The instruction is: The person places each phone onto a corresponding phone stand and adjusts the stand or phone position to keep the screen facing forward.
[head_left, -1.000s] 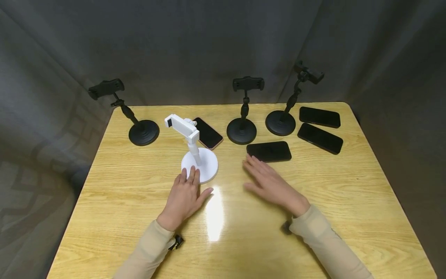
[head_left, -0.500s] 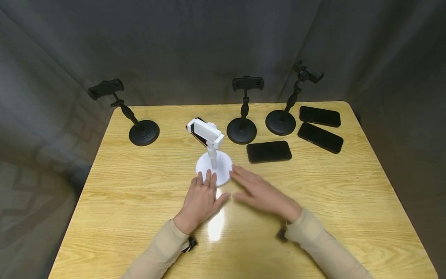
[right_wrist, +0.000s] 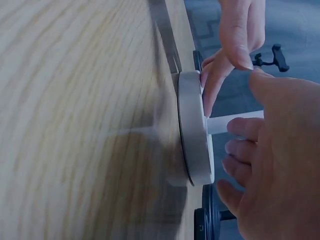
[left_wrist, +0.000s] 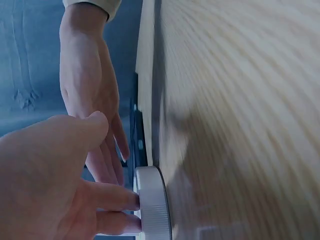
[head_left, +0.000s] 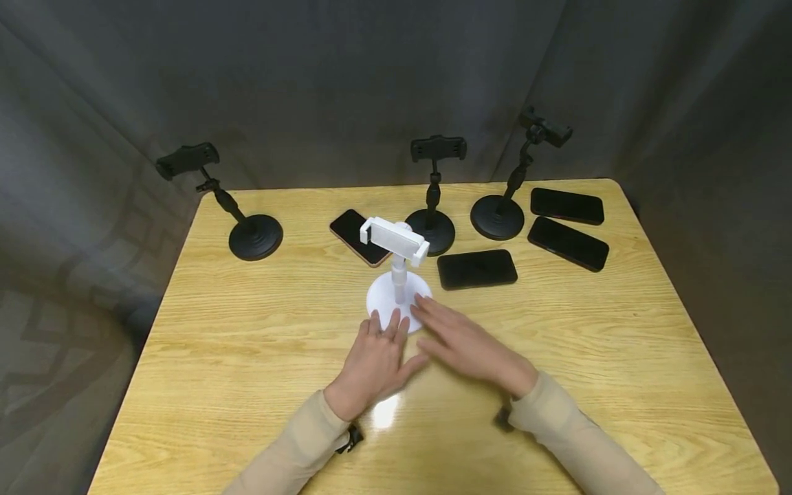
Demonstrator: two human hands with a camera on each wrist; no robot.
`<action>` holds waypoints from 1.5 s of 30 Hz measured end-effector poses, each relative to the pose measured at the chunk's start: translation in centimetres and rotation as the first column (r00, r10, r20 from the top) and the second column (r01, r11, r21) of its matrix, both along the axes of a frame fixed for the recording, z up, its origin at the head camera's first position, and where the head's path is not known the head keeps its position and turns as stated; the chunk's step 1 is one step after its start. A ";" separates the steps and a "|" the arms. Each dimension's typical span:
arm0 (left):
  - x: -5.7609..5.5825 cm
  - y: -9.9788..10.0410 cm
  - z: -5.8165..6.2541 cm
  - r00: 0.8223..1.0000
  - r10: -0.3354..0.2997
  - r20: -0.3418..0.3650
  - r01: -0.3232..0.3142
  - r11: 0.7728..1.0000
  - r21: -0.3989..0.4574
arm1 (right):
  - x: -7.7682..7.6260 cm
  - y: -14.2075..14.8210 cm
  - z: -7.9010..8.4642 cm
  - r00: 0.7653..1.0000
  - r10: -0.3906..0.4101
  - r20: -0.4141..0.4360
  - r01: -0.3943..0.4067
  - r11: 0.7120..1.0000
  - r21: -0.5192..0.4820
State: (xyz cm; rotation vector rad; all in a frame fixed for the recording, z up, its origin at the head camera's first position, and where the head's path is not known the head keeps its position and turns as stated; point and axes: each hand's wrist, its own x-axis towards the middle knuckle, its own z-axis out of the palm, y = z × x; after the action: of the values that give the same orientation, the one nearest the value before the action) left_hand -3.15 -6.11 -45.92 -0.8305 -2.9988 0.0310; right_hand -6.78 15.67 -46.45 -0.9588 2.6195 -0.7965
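A white phone stand (head_left: 397,239) with a round base (head_left: 380,297) stands upright near the middle of the table, its clamp holding no phone. My left hand (head_left: 372,362) rests its fingertips on the near part of that base, fingers extended; the left wrist view shows two fingers touching the base's rim (left_wrist: 154,202). My right hand (head_left: 471,349) reaches in from the right, slightly blurred, with its fingers over the base's right edge. In the right wrist view its fingers (right_wrist: 241,150) bend a little beside the base (right_wrist: 194,127); I cannot tell if they touch it.
Behind the white stand lies a phone with a pinkish edge (head_left: 351,230). Three black phone stands (head_left: 255,237), (head_left: 441,234), (head_left: 498,218) line the table's back. Dark phones (head_left: 478,269), (head_left: 568,244), (head_left: 567,206) lie to the right. A dark curtain (head_left: 346,89) hangs behind.
The white stand has slid right along the table with my left hand on its base. My right hand has come left, from near the middle phone to the base's right side.
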 end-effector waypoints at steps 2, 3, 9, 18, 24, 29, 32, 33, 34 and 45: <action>0.2 0.5 0.0 1.000 -0.018 -0.002 0.018 1.000 -0.005 | 0.1 0.2 -0.1 1.000 -0.014 0.003 0.014 1.000 0.005; 0.3 0.8 0.0 1.000 -0.027 -0.003 0.027 1.000 -0.011 | 0.2 0.3 -0.1 1.000 -0.023 0.003 0.023 1.000 0.010; 0.7 2.0 0.1 0.998 -0.062 0.034 0.063 0.997 -0.040 | 0.6 1.1 -0.4 0.998 -0.062 -0.015 0.062 0.998 0.030; 0.7 2.2 0.6 0.980 -0.132 0.146 0.119 0.988 0.094 | 0.8 2.5 0.3 0.992 -0.122 -0.040 0.125 0.987 0.099; -0.1 0.5 -0.1 0.978 -0.180 0.107 0.154 0.964 0.218 | 1.1 3.9 0.8 0.992 -0.121 -0.043 0.125 0.986 0.109; -0.5 -0.1 -0.6 0.972 -0.209 0.105 0.181 0.957 0.228 | 1.4 5.2 1.1 0.992 -0.122 -0.037 0.125 0.986 0.107; -0.6 0.2 -0.7 0.959 -0.253 0.129 0.218 0.947 0.237 | 1.4 6.0 1.2 0.990 -0.137 -0.017 0.139 0.984 0.109; -0.7 0.4 -0.7 0.954 -0.269 0.134 0.233 0.943 0.238 | 1.5 6.3 1.2 0.989 -0.145 -0.013 0.145 0.984 0.106; -0.7 0.6 -0.6 0.949 -0.284 0.135 0.248 0.940 0.235 | 1.4 6.6 1.2 0.988 -0.153 -0.007 0.153 0.983 0.103; -1.7 4.1 -1.0 0.918 -0.358 0.170 0.331 0.928 0.169 | 1.2 9.7 1.6 0.970 -0.242 0.020 0.239 0.966 0.101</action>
State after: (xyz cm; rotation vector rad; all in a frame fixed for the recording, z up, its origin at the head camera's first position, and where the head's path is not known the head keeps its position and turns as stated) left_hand -4.86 -2.04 -46.88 -1.4077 -2.9313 -0.2800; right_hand -5.55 25.32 -44.84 -0.6033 2.7520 -0.7206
